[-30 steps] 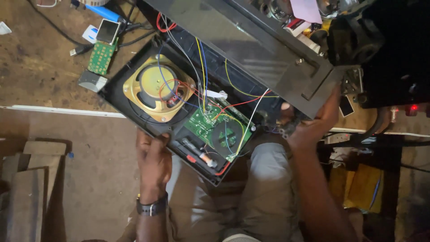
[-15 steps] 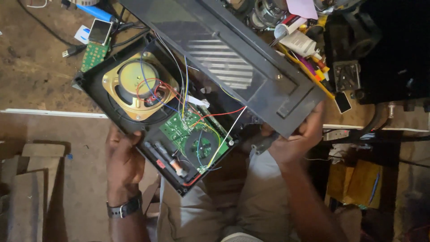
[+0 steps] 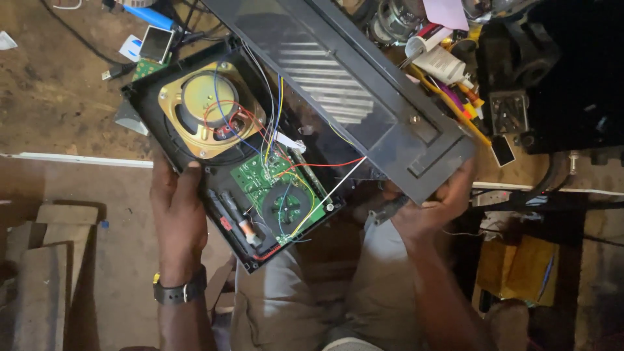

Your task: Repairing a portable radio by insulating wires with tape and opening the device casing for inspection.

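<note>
Fingers point(image 3: 185, 185) of left hand point(image 3: 177, 218) curled, gripping black plastic speaker back shell point(image 3: 195, 159), left. Right hand point(image 3: 429, 208) clamped on dark rectangular front panel point(image 3: 364, 97), right. Green circuit board point(image 3: 279, 195) exposed between.

Black speaker housing point(image 3: 195, 169), opened, back half tilted, gripped at lower-left edge by left hand point(image 3: 179, 214). Inside: gold-framed speaker cone point(image 3: 208, 114) above left hand, green circuit board point(image 3: 283, 195) to its right, coloured wires point(image 3: 286, 162) running between halves. Black front panel point(image 3: 351, 91) with slotted grille, swung up and away, corner resting on right hand point(image 3: 429, 205).
</note>
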